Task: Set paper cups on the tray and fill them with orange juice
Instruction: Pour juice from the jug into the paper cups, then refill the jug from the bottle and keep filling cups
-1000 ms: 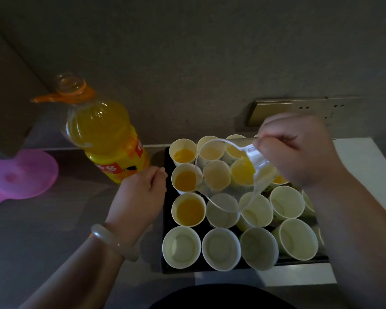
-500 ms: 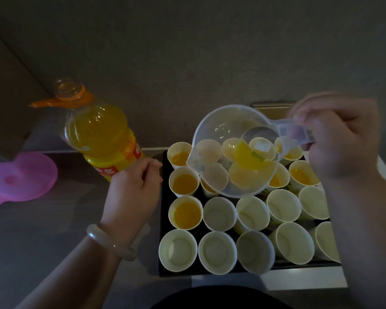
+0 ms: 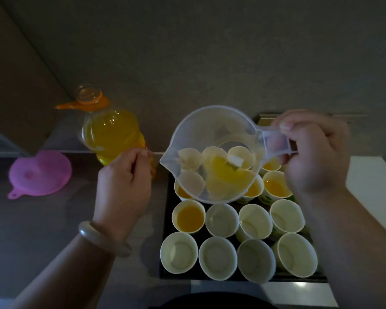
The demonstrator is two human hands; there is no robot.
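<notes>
With the right hand gripping the clear plastic measuring jug by its handle above the black tray, tip its shallow juice slowly, spout centred over an empty white paper cup, while the left hand curls beside the tall orange juice bottle, grip unclear.

1. A single head-worn camera looks forward and steeply down onto the worktop.
2. It faces the grey wall behind the worktop. The black tray of paper cups lies low and right of centre.
3. The range is close. Both forearms enter from the bottom edge, and the left hand and right hand sit mid-frame.
4. The wide-angle lens tilts the orange juice bottle outward at the left.
</notes>
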